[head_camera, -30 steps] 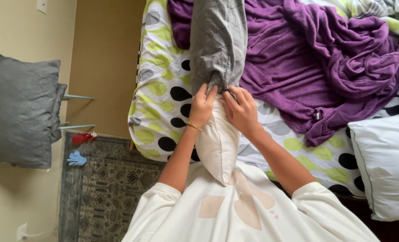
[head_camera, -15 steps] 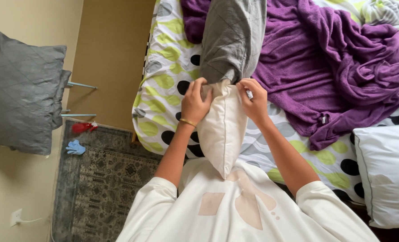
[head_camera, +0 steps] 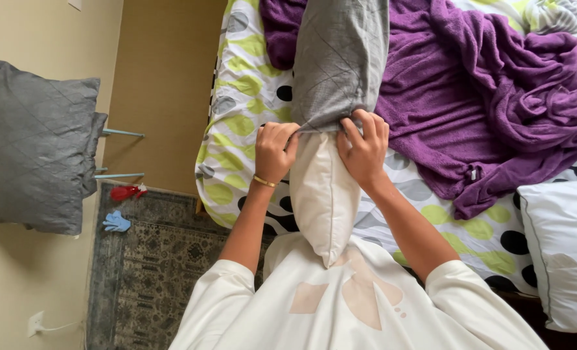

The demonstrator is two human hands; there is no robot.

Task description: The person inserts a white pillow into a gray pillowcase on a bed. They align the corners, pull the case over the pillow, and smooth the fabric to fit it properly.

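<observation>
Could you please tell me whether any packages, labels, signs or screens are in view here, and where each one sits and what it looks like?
Small tag: a pale, short rectangle at the hem of the purple blanket on the bed, right of the right hand; too small to tell more.
Packages, signs, screens: none in view.

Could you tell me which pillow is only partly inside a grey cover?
The white pillow between both hands; the grey pillow is fully covered, the right-edge pillow bare.
</observation>
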